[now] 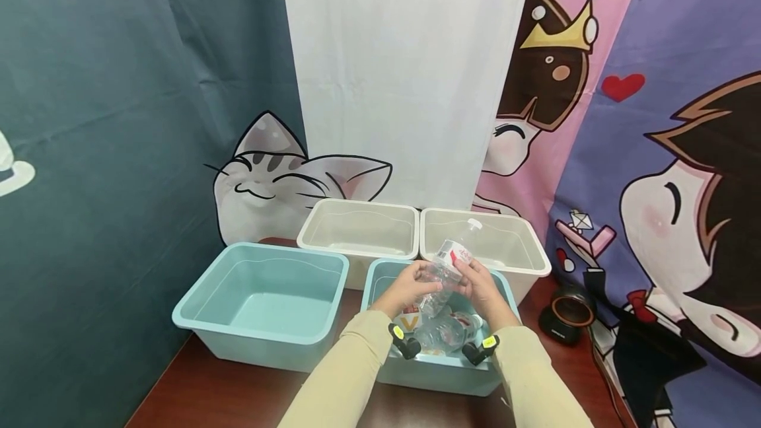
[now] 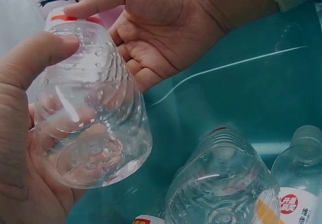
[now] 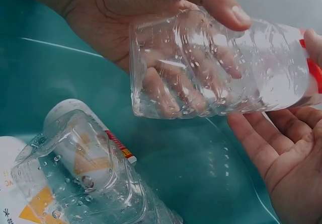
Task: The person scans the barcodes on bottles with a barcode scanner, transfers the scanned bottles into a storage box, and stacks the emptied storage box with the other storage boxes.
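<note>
Both hands hold a clear plastic bottle (image 1: pixel 454 255) with a white cap and a white-and-red label, tilted above the right blue bin (image 1: pixel 416 371). Around its lower body curls the left hand (image 1: pixel 410 290), thumb lying across the ridged plastic in the left wrist view. The right hand (image 1: pixel 483 288) grips it higher up, with its thumb on the label. Water drops cling to the bottle wall (image 3: pixel 201 68) in the right wrist view. Below, inside the bin, lie several other clear bottles (image 2: pixel 221 178), one with a white-and-orange label (image 1: pixel 409 320).
To the left stands another light blue bin (image 1: pixel 261 342). Two cream bins sit behind, the left one (image 1: pixel 357 269) and the right one (image 1: pixel 523 277), side by side. A black round device (image 1: pixel 567 314) with a cable is at the right on the brown table (image 1: pixel 250 395). Printed curtains hang behind.
</note>
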Action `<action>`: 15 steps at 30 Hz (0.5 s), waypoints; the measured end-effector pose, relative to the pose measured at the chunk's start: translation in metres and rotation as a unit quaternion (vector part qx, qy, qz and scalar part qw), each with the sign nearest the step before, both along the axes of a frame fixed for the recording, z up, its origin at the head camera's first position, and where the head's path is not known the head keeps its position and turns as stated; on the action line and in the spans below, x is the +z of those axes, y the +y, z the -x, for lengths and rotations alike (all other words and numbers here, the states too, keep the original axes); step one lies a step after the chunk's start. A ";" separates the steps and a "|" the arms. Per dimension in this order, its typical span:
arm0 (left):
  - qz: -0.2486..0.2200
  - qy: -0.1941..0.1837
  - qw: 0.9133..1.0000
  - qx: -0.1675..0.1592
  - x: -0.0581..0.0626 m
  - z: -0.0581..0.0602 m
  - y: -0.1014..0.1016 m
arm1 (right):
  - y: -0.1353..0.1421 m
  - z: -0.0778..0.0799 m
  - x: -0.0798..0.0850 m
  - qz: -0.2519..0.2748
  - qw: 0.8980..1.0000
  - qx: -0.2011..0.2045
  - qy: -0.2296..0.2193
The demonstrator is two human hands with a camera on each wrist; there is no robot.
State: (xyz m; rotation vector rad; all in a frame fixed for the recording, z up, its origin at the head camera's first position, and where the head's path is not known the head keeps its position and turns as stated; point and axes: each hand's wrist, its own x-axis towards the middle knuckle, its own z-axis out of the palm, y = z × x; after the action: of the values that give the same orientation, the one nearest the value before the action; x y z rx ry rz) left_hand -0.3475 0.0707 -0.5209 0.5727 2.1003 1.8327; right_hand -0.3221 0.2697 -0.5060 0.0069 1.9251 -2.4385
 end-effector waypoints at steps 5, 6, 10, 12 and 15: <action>-0.014 -0.018 1.000 -0.011 0.002 0.000 -0.001 | 0.001 0.000 0.000 0.000 1.000 0.001 0.009; -0.015 -0.020 1.000 -0.012 0.001 0.000 -0.001 | 0.001 0.000 -0.001 0.001 1.000 0.000 0.009; -0.020 -0.024 0.999 -0.017 0.001 0.000 0.000 | 0.002 0.001 -0.002 0.003 1.000 -0.001 0.009; -0.020 -0.025 0.999 -0.018 0.001 -0.001 0.000 | 0.002 0.001 -0.003 0.002 1.000 -0.004 0.011; -0.019 -0.026 0.999 -0.017 0.002 -0.002 0.000 | 0.001 0.001 -0.002 -0.003 1.000 -0.014 0.017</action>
State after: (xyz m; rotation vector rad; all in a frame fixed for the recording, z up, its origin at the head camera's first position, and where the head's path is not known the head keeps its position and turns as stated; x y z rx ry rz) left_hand -0.3460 0.0703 -0.5193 0.5615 2.0148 1.8512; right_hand -0.3229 0.2711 -0.5082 -0.0097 1.9596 -2.4659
